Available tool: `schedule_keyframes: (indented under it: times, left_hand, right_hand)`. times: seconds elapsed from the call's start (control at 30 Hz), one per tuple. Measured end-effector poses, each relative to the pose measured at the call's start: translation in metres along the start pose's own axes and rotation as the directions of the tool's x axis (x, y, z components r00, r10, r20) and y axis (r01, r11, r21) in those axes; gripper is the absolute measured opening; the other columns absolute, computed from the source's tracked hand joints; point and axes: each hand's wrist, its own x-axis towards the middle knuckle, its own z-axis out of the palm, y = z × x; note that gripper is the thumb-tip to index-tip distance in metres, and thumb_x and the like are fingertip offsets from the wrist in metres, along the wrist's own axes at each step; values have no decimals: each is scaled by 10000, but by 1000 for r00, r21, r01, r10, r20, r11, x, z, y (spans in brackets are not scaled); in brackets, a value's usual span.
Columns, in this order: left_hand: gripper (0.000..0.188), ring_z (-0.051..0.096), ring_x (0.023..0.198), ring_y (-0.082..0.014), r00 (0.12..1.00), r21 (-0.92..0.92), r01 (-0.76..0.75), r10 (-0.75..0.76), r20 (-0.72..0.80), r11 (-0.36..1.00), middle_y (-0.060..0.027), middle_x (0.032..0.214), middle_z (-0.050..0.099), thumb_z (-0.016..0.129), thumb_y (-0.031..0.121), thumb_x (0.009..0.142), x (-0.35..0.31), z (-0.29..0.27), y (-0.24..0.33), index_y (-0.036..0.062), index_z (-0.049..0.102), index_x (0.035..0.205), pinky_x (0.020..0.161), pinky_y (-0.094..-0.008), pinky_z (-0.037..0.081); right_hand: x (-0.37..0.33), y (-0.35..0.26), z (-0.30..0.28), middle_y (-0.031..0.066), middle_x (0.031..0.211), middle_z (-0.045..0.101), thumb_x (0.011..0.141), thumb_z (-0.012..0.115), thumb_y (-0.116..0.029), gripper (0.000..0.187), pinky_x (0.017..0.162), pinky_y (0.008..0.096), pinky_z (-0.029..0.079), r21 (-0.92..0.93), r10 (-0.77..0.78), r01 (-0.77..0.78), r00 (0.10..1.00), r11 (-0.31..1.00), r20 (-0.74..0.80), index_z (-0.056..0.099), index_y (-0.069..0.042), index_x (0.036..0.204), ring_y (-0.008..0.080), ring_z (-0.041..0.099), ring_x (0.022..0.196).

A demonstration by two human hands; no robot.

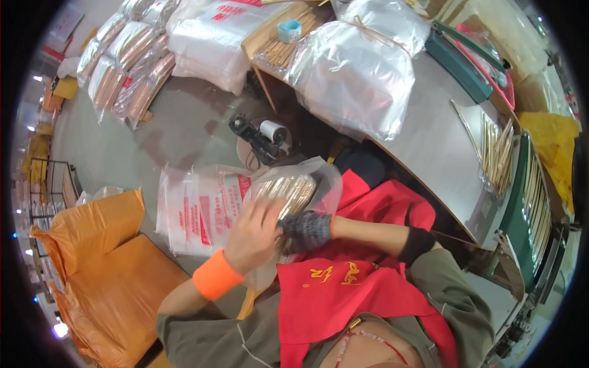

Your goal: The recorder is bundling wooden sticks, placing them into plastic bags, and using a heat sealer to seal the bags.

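Observation:
A bundle of thin wrapped sticks (299, 191), in shiny clear film, lies partly inside a clear plastic bag (329, 179) in front of me. My left hand (254, 232), bare with an orange wristband, has its fingers bent over the near end of the bundle. My right hand (307, 231), in a dark grey knit glove, closes on the same end from the right. The two hands meet there, and some fingertips are hidden. Just left of the bundle, flat clear bags with red print (196, 211) lie in a stack.
A black handheld device with a white thread spool (270, 132) lies beyond the bundle. Packed stick bundles (129, 55) and a large filled bag (356, 67) stand at the back. An orange sack (116, 288) is at left. Green trays (457, 64) and loose sticks (496, 150) are at right.

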Motion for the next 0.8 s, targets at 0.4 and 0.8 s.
schedule_keyframes:
  times: [0.4,0.8]
  left_hand:
    - [108,556,670,-221,973,407,-190,226,-40,894,-57,612,562,610,116,703,57,-7,-59,88,537,629,795,-374,415]
    - [65,536,742,-308,962,316,-268,271,35,910,-123,647,538,607,106,700,104,6,-32,56,568,690,813,-437,399]
  right_hand:
    - [-24,-42,26,112,647,592,622,603,-196,128,515,424,478,-613,-81,58,997,788,-10,617,-70,643,316,604,610]
    - [-37,-64,10,105,824,615,722,579,-229,199,630,405,492,-613,80,18,988,789,132,578,-45,796,281,620,792]
